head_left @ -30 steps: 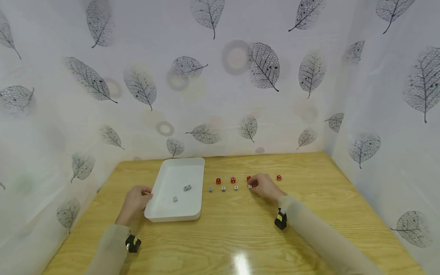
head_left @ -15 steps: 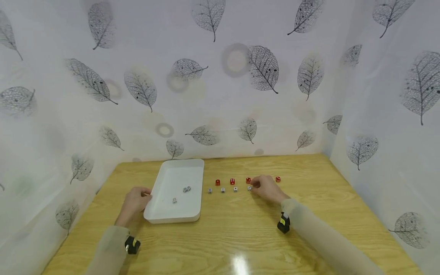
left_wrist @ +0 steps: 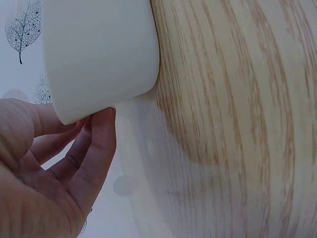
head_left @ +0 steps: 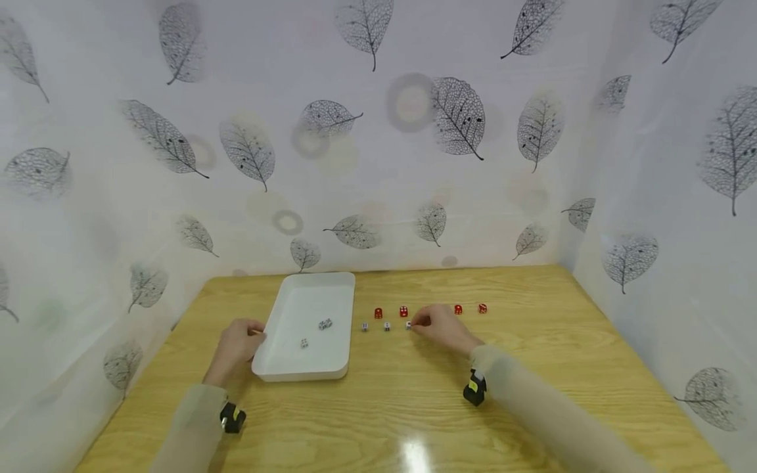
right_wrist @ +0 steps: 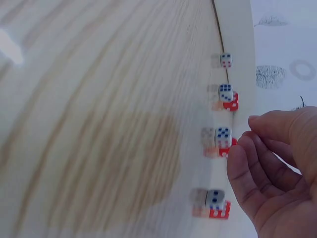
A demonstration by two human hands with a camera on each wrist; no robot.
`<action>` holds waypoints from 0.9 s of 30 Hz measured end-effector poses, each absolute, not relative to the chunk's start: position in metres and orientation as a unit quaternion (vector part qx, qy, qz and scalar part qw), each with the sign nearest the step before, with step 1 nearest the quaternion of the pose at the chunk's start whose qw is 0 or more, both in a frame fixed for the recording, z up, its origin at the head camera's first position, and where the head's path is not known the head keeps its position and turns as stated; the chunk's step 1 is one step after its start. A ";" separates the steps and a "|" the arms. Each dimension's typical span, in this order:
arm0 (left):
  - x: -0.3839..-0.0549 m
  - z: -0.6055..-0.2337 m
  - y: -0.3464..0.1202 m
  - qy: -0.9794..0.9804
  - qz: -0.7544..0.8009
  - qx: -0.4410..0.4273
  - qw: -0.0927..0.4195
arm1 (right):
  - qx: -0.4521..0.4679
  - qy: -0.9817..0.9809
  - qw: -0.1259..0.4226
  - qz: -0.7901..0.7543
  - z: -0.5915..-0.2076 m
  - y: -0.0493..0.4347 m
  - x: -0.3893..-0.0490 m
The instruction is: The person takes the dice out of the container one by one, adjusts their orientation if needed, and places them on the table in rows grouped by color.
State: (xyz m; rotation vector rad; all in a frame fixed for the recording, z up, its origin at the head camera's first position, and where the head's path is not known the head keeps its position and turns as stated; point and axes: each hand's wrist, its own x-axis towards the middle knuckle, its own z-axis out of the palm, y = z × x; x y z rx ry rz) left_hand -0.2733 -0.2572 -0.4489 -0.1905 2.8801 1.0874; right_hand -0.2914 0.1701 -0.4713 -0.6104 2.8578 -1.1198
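Note:
At the left of the table, my left hand (head_left: 236,345) pinches the near-left side of a white tray (head_left: 343,368). In the left wrist view, the fingers bend against the tray's outer wall (left_wrist: 104,54), and the thumb is partly hidden behind it. My right hand (head_left: 446,326) hovers beside the third white die (head_left: 409,325), its thumb and fingers loosely bent. The right wrist view shows that die (right_wrist: 223,136) just off the fingertips, with nothing seen held. Two more white dice sit left of it, including one die (head_left: 387,326); a fourth white die (right_wrist: 215,198) is hidden from the head view.
Behind the white dice runs a row of red dice, among them a red die (head_left: 403,311) and another red die (head_left: 482,308). A few white dice (head_left: 325,324) lie inside the tray. Leaf-patterned curtains (head_left: 355,197) enclose the wooden table (head_left: 355,427).
My right hand has shifted left from the fourth white die to the third, uncovering a red die to its right. My left hand stays at the tray.

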 end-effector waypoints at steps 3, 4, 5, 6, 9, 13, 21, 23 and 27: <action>-0.272 -0.448 -0.257 0.933 0.353 -0.061 0.029 | -0.210 0.908 0.013 -0.363 -0.469 0.160 -0.290; -0.272 -0.448 -0.257 0.933 0.354 -0.060 0.030 | -0.215 0.906 0.014 -0.364 -0.468 0.157 -0.290; -0.272 -0.447 -0.257 0.932 0.355 -0.060 0.030 | -0.217 0.905 0.017 -0.366 -0.467 0.153 -0.289; -0.272 -0.447 -0.257 0.931 0.358 -0.060 0.031 | -0.220 0.904 0.020 -0.367 -0.466 0.150 -0.289; -0.273 -0.445 -0.257 0.930 0.361 -0.057 0.030 | -0.228 0.900 0.023 -0.370 -0.464 0.138 -0.290; -0.273 -0.443 -0.257 0.930 0.363 -0.053 0.026 | -0.245 0.899 0.012 -0.364 -0.463 0.120 -0.293; -0.270 -0.446 -0.256 0.928 0.366 -0.062 0.034 | -0.281 0.882 0.024 -0.378 -0.459 0.078 -0.295; -0.271 -0.446 -0.255 0.930 0.360 -0.068 0.034 | -0.284 0.882 0.023 -0.376 -0.457 0.068 -0.296; -0.271 -0.448 -0.255 0.930 0.359 -0.071 0.031 | -0.293 0.884 0.009 -0.366 -0.452 0.052 -0.297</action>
